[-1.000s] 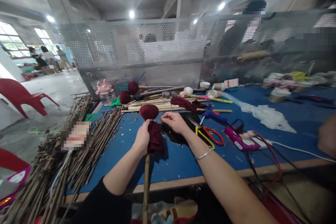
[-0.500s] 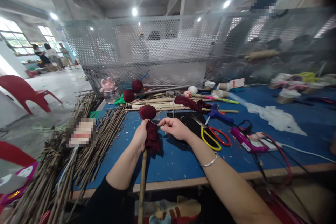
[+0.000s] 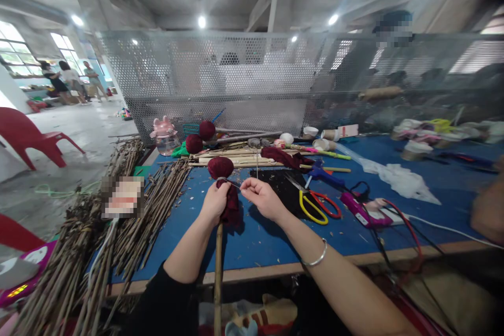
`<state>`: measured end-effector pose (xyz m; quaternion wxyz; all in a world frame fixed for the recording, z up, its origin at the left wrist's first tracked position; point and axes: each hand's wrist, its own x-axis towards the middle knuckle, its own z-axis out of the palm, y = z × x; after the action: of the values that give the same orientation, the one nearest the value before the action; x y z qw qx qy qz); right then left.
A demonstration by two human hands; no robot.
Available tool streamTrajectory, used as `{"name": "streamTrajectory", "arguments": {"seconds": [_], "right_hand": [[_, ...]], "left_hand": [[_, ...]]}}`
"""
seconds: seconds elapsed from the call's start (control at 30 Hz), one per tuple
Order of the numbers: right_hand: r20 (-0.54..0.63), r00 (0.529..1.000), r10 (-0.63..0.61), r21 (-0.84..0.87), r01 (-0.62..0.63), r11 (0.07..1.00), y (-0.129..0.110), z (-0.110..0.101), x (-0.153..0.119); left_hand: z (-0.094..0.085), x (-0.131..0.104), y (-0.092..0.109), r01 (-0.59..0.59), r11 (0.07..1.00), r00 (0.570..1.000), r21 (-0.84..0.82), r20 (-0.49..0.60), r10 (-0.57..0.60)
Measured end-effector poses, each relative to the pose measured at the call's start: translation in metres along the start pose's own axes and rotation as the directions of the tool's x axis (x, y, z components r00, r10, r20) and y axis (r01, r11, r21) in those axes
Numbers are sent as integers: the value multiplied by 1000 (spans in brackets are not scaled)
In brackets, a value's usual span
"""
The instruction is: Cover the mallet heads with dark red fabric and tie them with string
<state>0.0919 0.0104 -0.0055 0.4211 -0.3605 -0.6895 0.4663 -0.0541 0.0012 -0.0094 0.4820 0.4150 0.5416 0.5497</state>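
Maroon-headed stick (image 3: 218,268) juts over the surface's (image 3: 268,247) near edge, left fingers (image 3: 221,192) clasping its neck, right fingers (image 3: 249,184) pinching thread (image 3: 233,184) just rightward.

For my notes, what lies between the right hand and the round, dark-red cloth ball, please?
A thin, pale thread, shown in the head view.

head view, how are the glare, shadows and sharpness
Head view: ceiling lights glare; head view: left hand, right hand and scissors look fairly sharp, cups at far right softer; head view: blue table darkens in shadow below the right hand.
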Motion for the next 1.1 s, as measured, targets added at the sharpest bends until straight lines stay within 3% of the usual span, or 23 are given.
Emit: {"name": "streamTrajectory", "arguments": {"seconds": [0.07, 0.17, 0.27, 0.33, 0.4, 0.47, 0.57, 0.63, 0.73, 0.8, 0.87, 0.93, 1.03, 1.1], "right_hand": [[-60, 998, 23, -66, -26, 997, -3, -4, 2], [-94, 995, 17, -303, -44, 952, -8, -19, 14], [-109, 991, -72, -482, 10, 876, -6, -34, 30], [-106, 990, -90, -535, 20, 845, 2, -40, 39], [-90, 993, -78, -572, 12, 820, 14, -43, 43], [-87, 994, -67, -599, 2, 801, 24, -46, 42], [-100, 993, -59, -608, -14, 794, 33, -52, 36], [-76, 997, -31, -600, -21, 799, 34, -58, 33], [-11, 1000, 6, -589, -11, 808, 35, -63, 30], [11, 1000, -10, -583, 15, 813, 35, -63, 30], [13, 999, -41, -569, 41, 821, 34, -61, 30], [22, 997, -68, -535, 69, 842, 32, -59, 30], [34, 994, -104, -453, 108, 885, 27, -56, 28], [25, 992, -121, -413, 121, 903, 22, -55, 26]], "left_hand": [[0, 0, 0, -5, 1000, 1000, 26, -25, 6], [0, 3, -4, -68, 988, 996, 138, -40, 74], [-2, 7, -12, -146, 909, 989, 390, 70, 129], [-3, 7, -18, -146, 792, 989, 593, 118, 93], [-3, 4, -22, -109, 649, 994, 753, 73, 82], [0, -1, -24, -94, 490, 987, 867, 18, 157], [7, -8, -23, -104, 254, 968, 962, 40, 246], [11, -11, -23, -77, 238, 972, 968, 20, 234], [12, -12, -25, 10, 279, 955, 960, -92, 281], [11, -10, -26, -3, 304, 904, 953, -127, 409], [9, -9, -27, -140, 276, 807, 951, -52, 589], [8, -9, -27, -387, 148, 677, 910, 172, 715], [8, -10, -25, -687, -63, 482, 724, 518, 707], [8, -12, -24, -722, -116, 438, 682, 580, 687]]}}
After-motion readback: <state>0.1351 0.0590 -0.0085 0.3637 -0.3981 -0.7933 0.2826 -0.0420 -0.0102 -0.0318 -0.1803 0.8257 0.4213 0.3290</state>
